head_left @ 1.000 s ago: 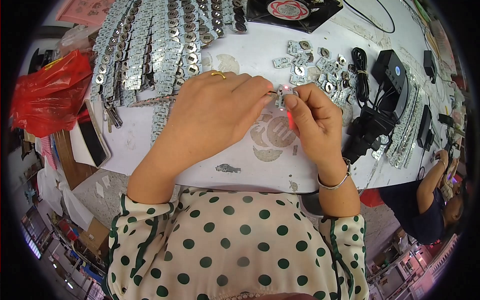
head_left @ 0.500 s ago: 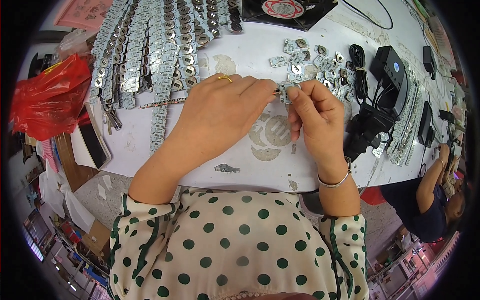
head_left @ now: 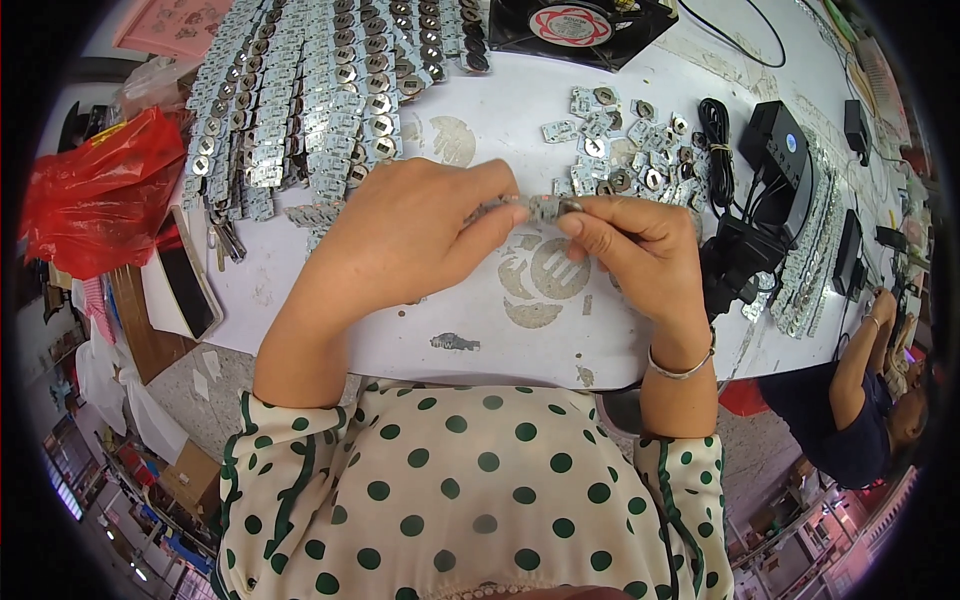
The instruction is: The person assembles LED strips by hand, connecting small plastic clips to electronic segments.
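Between my hands stretches a narrow strip of small silvery circuit boards (head_left: 543, 208), held just above the white table. My left hand (head_left: 420, 220), back upward, closes on it with thumb and fingers; part of a strip also shows beyond the hand's left side. At the strip's right end, my right hand (head_left: 640, 235) pinches it between thumb and fingers. Past my hands lies a loose pile of small boards with round metal parts (head_left: 650, 150). Many overlapping rows of board strips (head_left: 325, 100) cover the table at the far left.
A black fan (head_left: 575, 28) stands at the back. Right of the pile are a coiled black cable (head_left: 716, 140), a black box (head_left: 778, 140) and more strips (head_left: 808, 255). A red plastic bag (head_left: 105, 195) sits at left. Another person (head_left: 850, 410) works at far right.
The strip has turned so its boards show more between my hands. My right hand has moved slightly down and right; my left hand has moved a little left, its thumb now showing.
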